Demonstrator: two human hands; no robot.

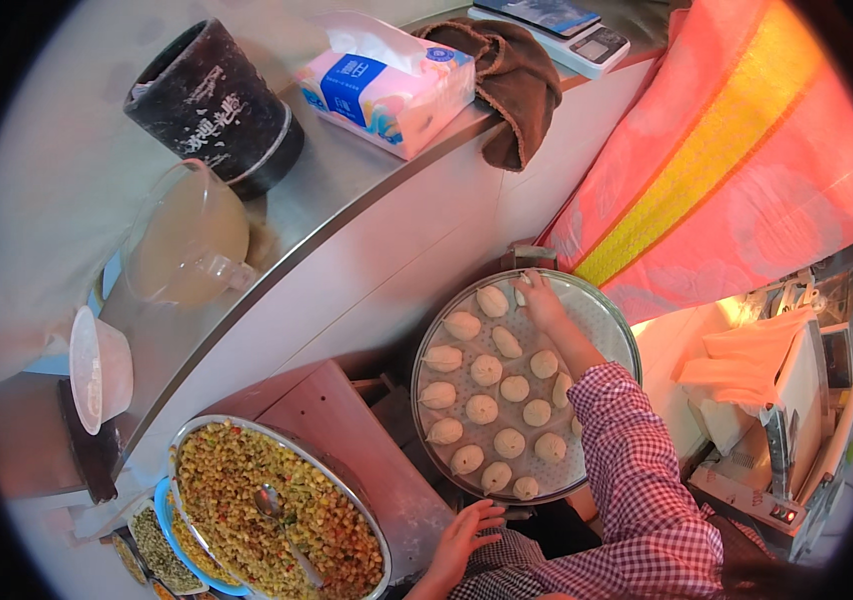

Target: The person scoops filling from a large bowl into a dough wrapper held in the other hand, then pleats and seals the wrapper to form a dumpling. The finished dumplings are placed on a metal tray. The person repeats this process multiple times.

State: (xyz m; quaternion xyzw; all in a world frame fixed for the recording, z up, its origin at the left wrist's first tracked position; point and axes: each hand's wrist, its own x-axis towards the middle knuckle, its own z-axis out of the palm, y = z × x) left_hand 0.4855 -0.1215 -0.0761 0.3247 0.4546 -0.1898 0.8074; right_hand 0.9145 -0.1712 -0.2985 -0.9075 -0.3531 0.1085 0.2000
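Note:
Several pale, pleated dough buns (486, 370) sit spaced apart on a round perforated steamer tray (464, 480). My right hand (539, 304) reaches over the tray to its far rim. Its fingers are around a small dough bun (520, 297), mostly covered by the hand. My left hand (465, 538) is near the tray's near edge, with fingers apart and nothing in it. To its left, a large metal basin (387, 551) is full of a chopped, mixed-vegetable filling (246, 495). A metal spoon (267, 501) rests in the filling. My right sleeve hides some buns at the tray's right side.
A steel counter (306, 199) carries a black bucket (209, 105), a clear jug of cloudy liquid (190, 232), a tissue pack (396, 90), a brown cloth (516, 82) and a scale (591, 45). A pink-and-yellow curtain (719, 150) hangs beyond the tray. More filling containers (164, 551) stand lower left.

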